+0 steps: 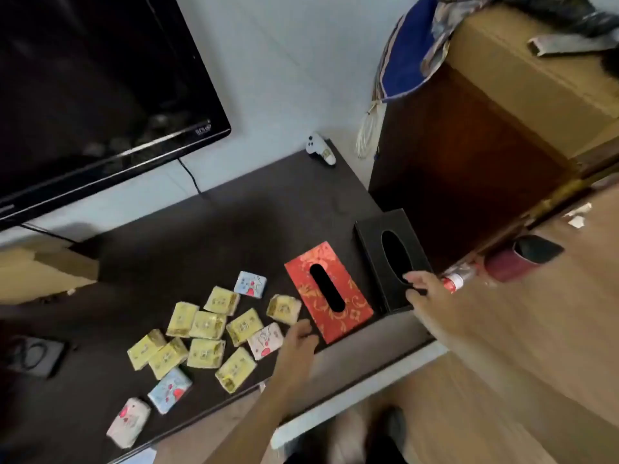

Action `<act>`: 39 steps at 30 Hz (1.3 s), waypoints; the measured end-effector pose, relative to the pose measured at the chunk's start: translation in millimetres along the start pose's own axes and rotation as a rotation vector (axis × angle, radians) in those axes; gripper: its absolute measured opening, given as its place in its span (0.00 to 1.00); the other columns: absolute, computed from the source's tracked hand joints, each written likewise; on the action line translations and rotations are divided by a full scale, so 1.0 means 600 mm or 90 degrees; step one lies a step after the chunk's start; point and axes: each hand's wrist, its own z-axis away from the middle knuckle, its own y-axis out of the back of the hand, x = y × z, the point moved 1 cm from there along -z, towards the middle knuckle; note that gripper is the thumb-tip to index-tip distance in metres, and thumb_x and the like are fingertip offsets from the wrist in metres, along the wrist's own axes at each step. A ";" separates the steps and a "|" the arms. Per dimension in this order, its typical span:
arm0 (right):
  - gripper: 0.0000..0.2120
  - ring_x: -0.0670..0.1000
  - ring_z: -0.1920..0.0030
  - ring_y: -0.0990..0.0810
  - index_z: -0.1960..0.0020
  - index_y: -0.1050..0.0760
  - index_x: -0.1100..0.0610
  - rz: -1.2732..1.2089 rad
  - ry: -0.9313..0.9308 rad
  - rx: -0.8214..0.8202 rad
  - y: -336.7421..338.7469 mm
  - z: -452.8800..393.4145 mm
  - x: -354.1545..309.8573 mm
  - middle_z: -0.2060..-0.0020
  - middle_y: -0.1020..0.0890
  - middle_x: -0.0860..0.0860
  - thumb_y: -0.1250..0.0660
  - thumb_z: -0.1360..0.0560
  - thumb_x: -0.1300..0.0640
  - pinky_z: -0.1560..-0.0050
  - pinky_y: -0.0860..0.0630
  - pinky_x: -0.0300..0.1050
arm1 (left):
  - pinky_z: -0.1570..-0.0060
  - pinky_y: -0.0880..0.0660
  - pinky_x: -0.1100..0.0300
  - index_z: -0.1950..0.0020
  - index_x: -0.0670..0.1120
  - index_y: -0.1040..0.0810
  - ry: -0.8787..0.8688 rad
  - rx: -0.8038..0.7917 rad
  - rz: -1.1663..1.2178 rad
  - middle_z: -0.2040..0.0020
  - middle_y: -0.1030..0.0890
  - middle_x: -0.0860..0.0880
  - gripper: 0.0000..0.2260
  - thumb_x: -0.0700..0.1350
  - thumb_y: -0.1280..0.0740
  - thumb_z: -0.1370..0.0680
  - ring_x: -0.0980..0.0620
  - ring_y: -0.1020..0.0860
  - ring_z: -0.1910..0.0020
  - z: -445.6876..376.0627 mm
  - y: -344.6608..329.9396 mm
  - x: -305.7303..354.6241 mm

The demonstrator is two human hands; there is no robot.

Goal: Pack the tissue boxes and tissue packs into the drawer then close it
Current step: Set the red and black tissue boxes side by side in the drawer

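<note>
A dark table (207, 229) runs along a pale wall under a black TV (93, 88), with a tall brown cabinet (469, 162) closing off its right end. No drawer shows from here, so I cannot tell where the things are meant to go.

Two tissue boxes lie side by side near the front right corner, slots up. The red box (348, 303) and the black box (378, 256) both run their long axes from the table's front edge back toward the wall, leaning a little left as they go, and nearly touch along their long sides. I would guess they were laid flat like this so each can be lifted by its short near end.

The right hand (427, 291) is at the near end of the black box, fingers (413, 279) spread, their tips on its top by the slot; the thumb seems to reach toward the box's end, though blur hides whether it grips. The left hand (299, 339) is at the near left corner of the red box, fingers loosely extended, touching or just short of it; I cannot tell which.

The packs (204, 326) are scattered left of the boxes in a loose cluster, mostly yellow, a few blue or pink, pointing every way, some overlapping. A white controller (320, 150) sits far back by the wall.
</note>
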 end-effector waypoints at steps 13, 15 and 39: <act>0.34 0.62 0.28 0.28 0.21 0.41 0.60 0.095 -0.046 0.029 -0.013 -0.176 0.071 0.27 0.29 0.59 0.31 0.21 0.52 0.31 0.28 0.62 | 0.28 0.37 0.44 0.22 0.41 0.48 -0.076 0.243 -0.038 0.25 0.36 0.42 0.39 0.40 0.30 0.26 0.43 0.36 0.26 -0.187 -0.095 0.001; 0.30 0.62 0.32 0.24 0.22 0.39 0.58 0.090 -0.047 0.048 -0.016 -0.179 0.075 0.29 0.25 0.57 0.33 0.20 0.51 0.34 0.24 0.61 | 0.28 0.37 0.44 0.21 0.44 0.49 -0.063 0.272 -0.028 0.24 0.35 0.43 0.40 0.41 0.30 0.26 0.44 0.36 0.26 -0.197 -0.098 -0.006; 0.26 0.44 0.50 0.17 0.38 0.31 0.51 -0.211 -0.038 0.155 0.012 -0.032 0.143 0.50 0.18 0.47 0.25 0.30 0.67 0.61 0.22 0.28 | 0.47 0.28 0.64 0.26 0.57 0.35 -0.093 0.387 0.111 0.40 0.22 0.57 0.36 0.36 0.28 0.29 0.58 0.23 0.43 -0.027 -0.174 -0.102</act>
